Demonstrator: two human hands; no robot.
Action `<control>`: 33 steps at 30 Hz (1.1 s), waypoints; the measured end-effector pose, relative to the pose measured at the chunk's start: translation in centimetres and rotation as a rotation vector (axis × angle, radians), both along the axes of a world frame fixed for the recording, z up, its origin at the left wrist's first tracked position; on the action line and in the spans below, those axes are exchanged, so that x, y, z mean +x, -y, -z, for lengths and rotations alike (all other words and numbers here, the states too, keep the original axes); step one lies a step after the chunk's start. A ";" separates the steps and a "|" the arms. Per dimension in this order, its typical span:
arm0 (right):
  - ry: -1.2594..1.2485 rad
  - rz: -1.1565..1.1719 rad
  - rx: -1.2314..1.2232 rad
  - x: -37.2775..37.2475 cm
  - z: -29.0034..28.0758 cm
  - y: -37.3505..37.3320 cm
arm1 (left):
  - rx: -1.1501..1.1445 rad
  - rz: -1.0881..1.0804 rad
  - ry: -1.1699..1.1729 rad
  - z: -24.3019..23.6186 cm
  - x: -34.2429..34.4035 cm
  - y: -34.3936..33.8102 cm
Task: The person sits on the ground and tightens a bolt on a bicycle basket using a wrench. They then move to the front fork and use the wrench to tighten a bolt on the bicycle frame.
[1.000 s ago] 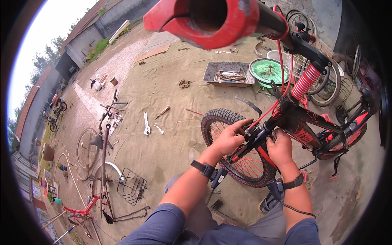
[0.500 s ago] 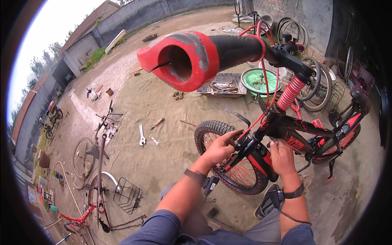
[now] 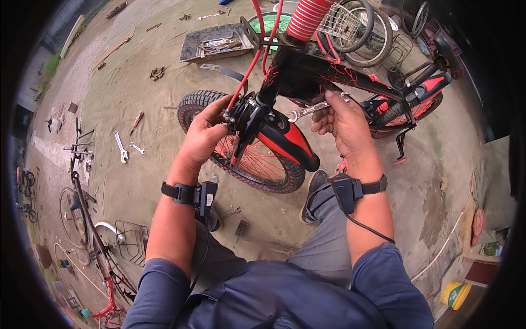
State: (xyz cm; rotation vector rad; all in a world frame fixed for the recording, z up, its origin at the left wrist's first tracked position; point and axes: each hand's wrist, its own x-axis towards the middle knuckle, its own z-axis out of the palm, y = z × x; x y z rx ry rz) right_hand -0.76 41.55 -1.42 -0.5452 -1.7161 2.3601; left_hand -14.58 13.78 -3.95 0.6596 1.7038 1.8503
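A black and red bicycle (image 3: 334,74) stands before me, with a red front mudguard (image 3: 285,142) over its knobbly front wheel (image 3: 276,170). My left hand (image 3: 207,134) is closed on the metal fitting (image 3: 239,115) at the top of the front fork, beside red cables; its fingertips are partly hidden there. My right hand (image 3: 346,123) grips a silver spanner (image 3: 309,110), whose open jaw points left toward the fork, just above the mudguard.
On the cloth lie a tray of tools (image 3: 192,52), a screwdriver (image 3: 137,122) and loose spanners (image 3: 121,147). Bicycle frames (image 3: 85,208) lie at left; loose wheels (image 3: 366,44) and baskets are behind. A yellow bucket (image 3: 455,296) sits at lower right.
My view has tipped further down. My right hand has come away from the fork to the right, and a spanner now shows in it. My left hand stays at the fork fitting.
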 end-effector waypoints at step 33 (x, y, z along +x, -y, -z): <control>-0.349 0.021 1.109 -0.8 1.6 6.2 | -0.026 0.001 -0.014 0.1 0.0 0.0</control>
